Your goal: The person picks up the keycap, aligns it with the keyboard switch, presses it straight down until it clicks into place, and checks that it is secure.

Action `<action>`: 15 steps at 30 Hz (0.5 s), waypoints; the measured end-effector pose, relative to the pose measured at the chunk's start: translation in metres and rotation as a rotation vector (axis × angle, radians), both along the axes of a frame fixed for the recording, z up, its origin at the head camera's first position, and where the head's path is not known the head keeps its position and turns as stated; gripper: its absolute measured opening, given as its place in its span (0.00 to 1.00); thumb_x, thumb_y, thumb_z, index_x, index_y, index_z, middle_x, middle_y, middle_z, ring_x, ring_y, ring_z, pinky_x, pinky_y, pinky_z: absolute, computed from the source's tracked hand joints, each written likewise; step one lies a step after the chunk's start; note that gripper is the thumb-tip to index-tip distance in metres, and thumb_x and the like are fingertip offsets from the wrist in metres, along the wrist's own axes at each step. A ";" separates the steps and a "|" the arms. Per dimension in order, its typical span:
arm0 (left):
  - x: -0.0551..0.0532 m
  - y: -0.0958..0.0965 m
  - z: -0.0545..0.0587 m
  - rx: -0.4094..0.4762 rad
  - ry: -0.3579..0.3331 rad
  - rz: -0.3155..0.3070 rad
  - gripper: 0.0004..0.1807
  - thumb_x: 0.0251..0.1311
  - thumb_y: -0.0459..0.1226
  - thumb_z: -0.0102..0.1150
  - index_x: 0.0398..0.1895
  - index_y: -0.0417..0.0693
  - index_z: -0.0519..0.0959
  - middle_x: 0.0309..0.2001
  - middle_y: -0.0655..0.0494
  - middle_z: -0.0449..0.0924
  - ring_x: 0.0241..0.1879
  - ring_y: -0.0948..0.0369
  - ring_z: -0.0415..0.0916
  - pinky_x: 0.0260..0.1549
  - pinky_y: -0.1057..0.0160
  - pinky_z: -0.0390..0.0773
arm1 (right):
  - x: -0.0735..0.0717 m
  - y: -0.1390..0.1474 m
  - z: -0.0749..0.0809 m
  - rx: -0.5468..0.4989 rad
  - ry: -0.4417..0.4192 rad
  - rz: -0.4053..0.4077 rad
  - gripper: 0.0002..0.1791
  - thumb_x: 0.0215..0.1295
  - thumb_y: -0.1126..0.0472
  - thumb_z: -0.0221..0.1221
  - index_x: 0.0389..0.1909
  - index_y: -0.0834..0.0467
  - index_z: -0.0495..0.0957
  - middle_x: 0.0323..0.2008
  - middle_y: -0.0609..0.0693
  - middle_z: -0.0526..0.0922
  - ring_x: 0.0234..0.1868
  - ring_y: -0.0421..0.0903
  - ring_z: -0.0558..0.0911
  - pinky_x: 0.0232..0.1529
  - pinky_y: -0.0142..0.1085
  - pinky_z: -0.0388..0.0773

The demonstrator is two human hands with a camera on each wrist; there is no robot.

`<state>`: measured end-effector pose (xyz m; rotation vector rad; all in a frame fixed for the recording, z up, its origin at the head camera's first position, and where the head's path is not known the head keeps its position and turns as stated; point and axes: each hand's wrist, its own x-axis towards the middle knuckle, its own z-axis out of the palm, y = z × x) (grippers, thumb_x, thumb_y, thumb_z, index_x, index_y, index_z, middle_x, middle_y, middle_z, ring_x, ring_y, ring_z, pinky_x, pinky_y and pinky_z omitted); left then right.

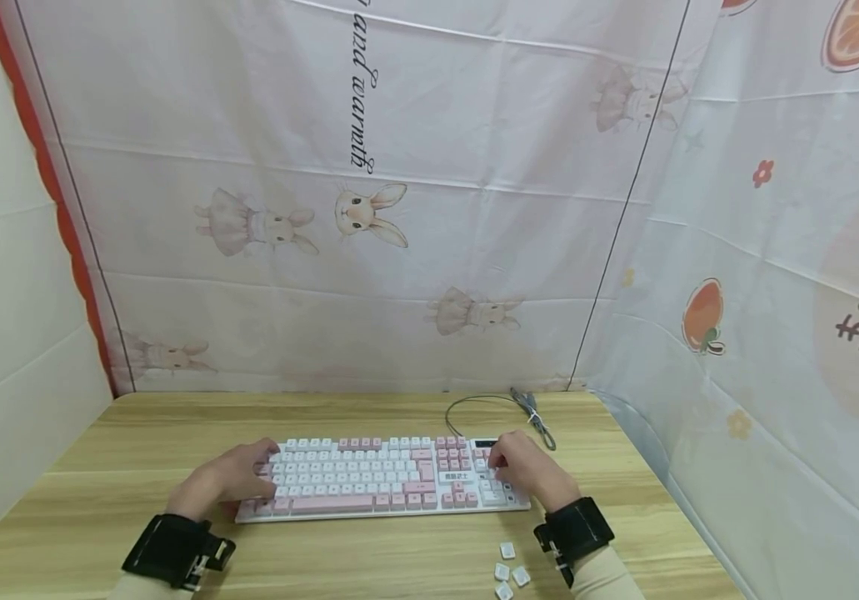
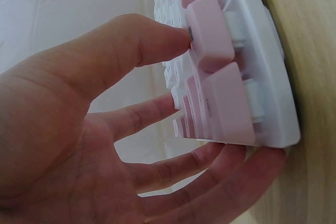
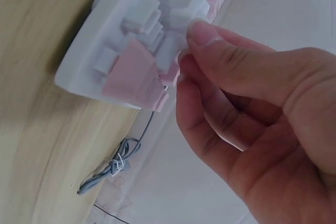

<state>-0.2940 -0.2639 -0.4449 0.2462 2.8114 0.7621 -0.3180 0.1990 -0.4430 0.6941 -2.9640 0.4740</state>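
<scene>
A pink and white keyboard [image 1: 354, 503] lies on the wooden table in front of me. My left hand [image 1: 237, 473] holds its left end. In the left wrist view the thumb presses on a pink keycap [image 2: 210, 32], while the other fingers reach around the far side and edge. Over the number pad at the right end is my right hand [image 1: 530, 468], fingers curled. Its thumb and index fingertips pinch at a white keycap [image 3: 169, 51], partly hidden by them. Beside it stand a pink keycap [image 3: 134, 74] and uncovered white switches [image 3: 140, 14].
Several loose white keycaps [image 1: 507, 550] lie on the table [image 1: 369, 558] below the keyboard's right end. A grey cable [image 1: 530, 408], tied in a bundle, sits behind the keyboard. Printed cloth [image 1: 429, 250] hangs at the back and both sides.
</scene>
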 end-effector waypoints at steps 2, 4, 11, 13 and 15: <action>0.000 0.000 0.000 0.001 0.000 0.002 0.37 0.55 0.38 0.70 0.67 0.38 0.69 0.66 0.29 0.74 0.60 0.42 0.75 0.57 0.37 0.74 | 0.000 -0.001 0.000 -0.001 -0.005 -0.004 0.09 0.57 0.76 0.68 0.32 0.60 0.90 0.34 0.50 0.88 0.35 0.42 0.79 0.41 0.43 0.81; 0.000 0.000 0.000 0.000 0.000 0.001 0.37 0.55 0.38 0.70 0.67 0.38 0.69 0.65 0.29 0.74 0.60 0.42 0.75 0.57 0.37 0.74 | -0.001 -0.001 0.000 -0.001 -0.009 -0.008 0.09 0.57 0.76 0.68 0.32 0.60 0.90 0.34 0.51 0.89 0.35 0.43 0.80 0.41 0.43 0.82; 0.001 0.000 -0.001 0.001 0.003 -0.005 0.37 0.55 0.39 0.70 0.67 0.37 0.69 0.65 0.29 0.74 0.60 0.40 0.75 0.57 0.36 0.73 | 0.002 -0.002 0.001 0.009 0.003 0.003 0.09 0.56 0.77 0.68 0.33 0.61 0.90 0.36 0.54 0.90 0.37 0.45 0.82 0.42 0.45 0.83; 0.001 0.000 -0.001 0.001 0.004 -0.006 0.37 0.55 0.39 0.70 0.67 0.37 0.69 0.65 0.29 0.74 0.60 0.40 0.75 0.57 0.36 0.73 | 0.003 -0.002 0.002 0.012 0.009 0.003 0.09 0.56 0.76 0.68 0.33 0.61 0.90 0.37 0.55 0.90 0.38 0.45 0.83 0.43 0.45 0.83; 0.001 -0.001 -0.001 0.002 0.005 -0.007 0.37 0.55 0.39 0.70 0.67 0.37 0.69 0.65 0.29 0.74 0.61 0.39 0.74 0.57 0.36 0.73 | 0.002 -0.003 0.002 0.010 0.010 0.000 0.09 0.57 0.76 0.68 0.34 0.61 0.90 0.37 0.55 0.90 0.39 0.46 0.84 0.43 0.45 0.84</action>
